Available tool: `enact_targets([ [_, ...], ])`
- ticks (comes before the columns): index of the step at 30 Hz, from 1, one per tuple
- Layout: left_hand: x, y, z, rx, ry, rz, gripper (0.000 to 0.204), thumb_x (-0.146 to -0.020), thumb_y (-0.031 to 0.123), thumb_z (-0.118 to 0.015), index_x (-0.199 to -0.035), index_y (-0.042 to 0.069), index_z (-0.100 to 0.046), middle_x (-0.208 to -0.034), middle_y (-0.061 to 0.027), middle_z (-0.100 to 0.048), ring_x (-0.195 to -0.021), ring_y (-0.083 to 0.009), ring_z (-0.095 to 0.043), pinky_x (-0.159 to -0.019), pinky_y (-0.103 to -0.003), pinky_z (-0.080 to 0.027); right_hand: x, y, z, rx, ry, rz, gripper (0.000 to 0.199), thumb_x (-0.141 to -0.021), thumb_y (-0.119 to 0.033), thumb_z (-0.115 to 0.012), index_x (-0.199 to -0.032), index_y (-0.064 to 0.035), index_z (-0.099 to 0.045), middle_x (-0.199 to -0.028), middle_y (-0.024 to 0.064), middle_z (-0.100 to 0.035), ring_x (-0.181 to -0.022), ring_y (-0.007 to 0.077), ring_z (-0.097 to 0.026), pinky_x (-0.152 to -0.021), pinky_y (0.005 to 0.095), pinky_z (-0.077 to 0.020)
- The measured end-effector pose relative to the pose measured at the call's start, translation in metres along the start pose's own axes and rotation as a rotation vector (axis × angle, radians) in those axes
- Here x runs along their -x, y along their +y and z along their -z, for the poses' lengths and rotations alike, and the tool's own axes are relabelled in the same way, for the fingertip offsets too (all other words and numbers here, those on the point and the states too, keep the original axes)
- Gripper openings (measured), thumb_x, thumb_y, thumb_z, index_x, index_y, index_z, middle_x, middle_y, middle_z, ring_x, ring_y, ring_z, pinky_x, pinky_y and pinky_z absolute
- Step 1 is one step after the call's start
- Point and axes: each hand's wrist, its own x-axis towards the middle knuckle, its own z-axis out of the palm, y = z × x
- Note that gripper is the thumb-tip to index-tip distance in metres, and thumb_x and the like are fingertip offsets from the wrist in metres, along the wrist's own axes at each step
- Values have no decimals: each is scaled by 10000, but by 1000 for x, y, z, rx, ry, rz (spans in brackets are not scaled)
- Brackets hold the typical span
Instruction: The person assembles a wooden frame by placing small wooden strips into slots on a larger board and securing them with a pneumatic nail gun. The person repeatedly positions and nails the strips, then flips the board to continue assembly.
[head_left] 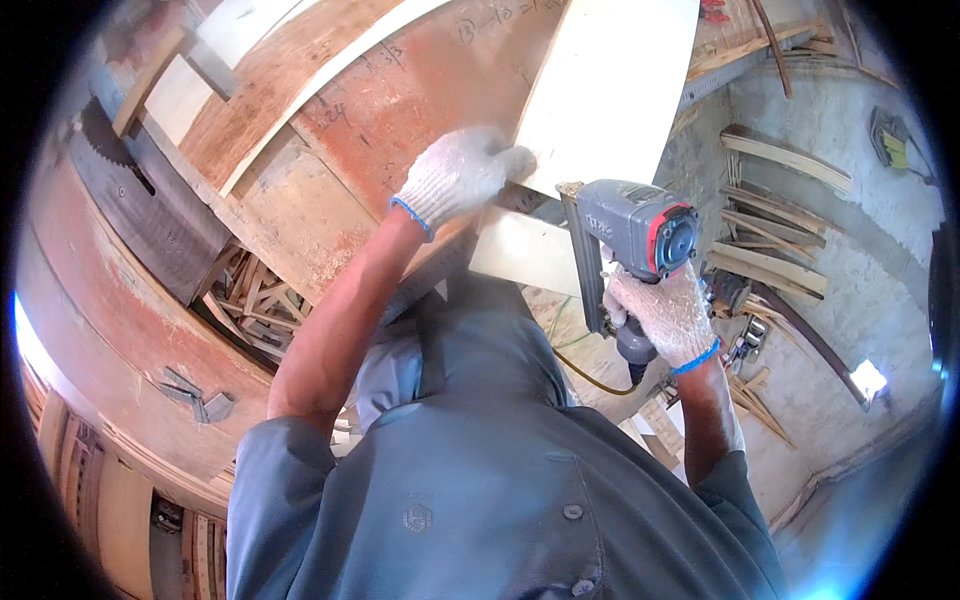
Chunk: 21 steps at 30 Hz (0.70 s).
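Observation:
My right hand (665, 310), in a white knit glove with a blue cuff, is wrapped around the handle of a grey air nailer (630, 220) with a red ring. The nailer's nose end is beside the lower corner of a long white board (615, 90). My left hand (460, 175), gloved the same way and slightly blurred, grips this board's near left corner, thumb side on the edge. Some of its fingers are hidden. A second white board piece (530, 250) lies below, at an angle to the long one. A yellow hose (600, 385) runs from the nailer's base.
The worn wooden bench (400, 110) carries pencil marks and sawdust. A handsaw (110, 150) and a metal hinge-like piece (195, 395) lie to the left. Offcuts (265, 305) fill a gap there. Stacked wood strips (775, 220) rest on the right, by the concrete floor.

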Motion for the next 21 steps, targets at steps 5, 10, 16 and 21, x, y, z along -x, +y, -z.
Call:
enact_targets([
  [5, 22, -35, -2, 374, 240, -7, 521, -1007, 485, -584, -1126, 2, -737, -1029, -206, -753, -986, -323, -716, -893, -446, -538, 2, -12, -6, -41, -4, 40, 349, -859, -51, -634, -1205, -9, -643, -701, 33, -644, -616, 116, -616, -604, 280, -491],
  [10, 48, -62, 10, 735, 304, 64, 353, -1087, 353, -596, -1150, 33, -731, -886, -37, -709, -720, -105, -640, -642, -267, -521, -11, -15, -17, 29, -11, 47, 313, -869, -64, -646, -1177, -11, -644, -702, 34, -643, -604, 117, -612, -586, 288, -486],
  [16, 54, -58, 4, 726, 372, 94, 326, -1094, 313, -578, -1159, 33, -731, -890, -58, -714, -738, -125, -654, -676, -281, -544, -9, -19, -22, -49, 6, 61, 248, -883, -91, -678, -1121, -22, -664, -730, 37, -663, -618, 122, -625, -595, 304, -498],
  [21, 72, -55, -20, 206, 362, -140, 308, -1037, 274, -600, -1187, 30, -713, -1002, -158, -719, -996, -262, -710, -908, -398, -541, -13, -11, -18, -75, 10, 47, 209, -862, -146, -720, -1028, -20, -712, -753, 41, -708, -663, 135, -669, -637, 334, -515],
])
